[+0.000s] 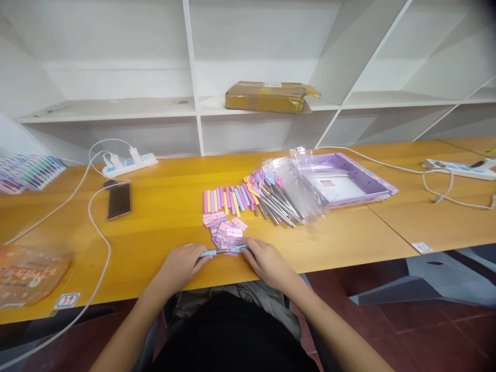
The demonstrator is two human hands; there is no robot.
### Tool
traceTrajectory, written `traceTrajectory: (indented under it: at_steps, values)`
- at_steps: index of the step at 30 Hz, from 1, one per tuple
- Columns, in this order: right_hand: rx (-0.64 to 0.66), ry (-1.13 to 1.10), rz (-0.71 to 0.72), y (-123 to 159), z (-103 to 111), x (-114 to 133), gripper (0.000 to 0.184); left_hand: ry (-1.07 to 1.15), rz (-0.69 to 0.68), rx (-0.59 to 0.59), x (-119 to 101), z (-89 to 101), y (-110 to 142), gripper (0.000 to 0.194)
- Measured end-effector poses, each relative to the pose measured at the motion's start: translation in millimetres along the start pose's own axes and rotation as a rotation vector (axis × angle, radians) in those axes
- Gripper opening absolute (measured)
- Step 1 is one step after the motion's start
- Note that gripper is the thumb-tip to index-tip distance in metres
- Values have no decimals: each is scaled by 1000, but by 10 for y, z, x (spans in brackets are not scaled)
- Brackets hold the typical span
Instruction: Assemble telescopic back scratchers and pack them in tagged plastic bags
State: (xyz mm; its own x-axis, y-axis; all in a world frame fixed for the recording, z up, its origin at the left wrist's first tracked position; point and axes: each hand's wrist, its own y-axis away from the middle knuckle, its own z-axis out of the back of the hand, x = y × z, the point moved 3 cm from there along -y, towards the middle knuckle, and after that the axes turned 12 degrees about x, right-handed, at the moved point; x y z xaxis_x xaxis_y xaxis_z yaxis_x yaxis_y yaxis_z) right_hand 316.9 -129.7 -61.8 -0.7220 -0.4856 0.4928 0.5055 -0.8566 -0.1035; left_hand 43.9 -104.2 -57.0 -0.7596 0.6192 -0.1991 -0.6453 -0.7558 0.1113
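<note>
My left hand [185, 263] is closed on the blue handle of a back scratcher [222, 251] near the table's front edge. My right hand [265, 260] pinches its other blue end; a short piece of metal rod shows in between. Just behind my hands lies a loose pile of small pink and purple printed cards [227, 231]. Beyond them, pink, yellow, purple and blue handle sleeves [225, 200] lie side by side in a row. To their right is a heap of metal-rod back scratchers [275, 199] with coloured claw heads.
A clear plastic bag [298, 181] lies against a purple tray [382, 189] at the right. On the left are a phone [119, 200], a power strip [129, 164] with white cables, and an orange packet [31, 274]. A taped carton [267, 97] sits on the white shelf.
</note>
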Motion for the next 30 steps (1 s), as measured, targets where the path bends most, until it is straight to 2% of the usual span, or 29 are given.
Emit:
traceTrajectory:
  at_steps: [4,7,9,11,14,18,19,21,24,30]
  values:
    - [-9,57,-38,9,-40,-38,24,43,-11,25,59,-11,19,37]
    - [-54,-3,-49,0,-62,-27,30,21,-9,24,9,1,0,36]
    - [-96,-28,-43,-9,-36,-25,34,-10,-12,14,-10,40,-14,34]
    - [-148,6,-70,10,62,-102,38,-41,1,-19,64,134,15,32]
    - [-278,78,-189,196,420,-479,42,-74,98,-125,449,384,238,34]
    - [-518,103,-444,835,1155,-1295,56,-60,172,-262,1150,709,805,42]
    - [-591,136,-516,1024,1316,-1468,59,-47,183,-312,1270,757,939,43]
    - [-610,144,-551,1310,1508,-1700,63,-12,156,-309,1371,770,1110,43]
    - [-571,108,-573,1516,1509,-1805,68,39,134,-246,1269,681,1146,42]
    - [-593,63,-661,1577,1246,-1789,65,68,170,-203,1038,544,1034,35]
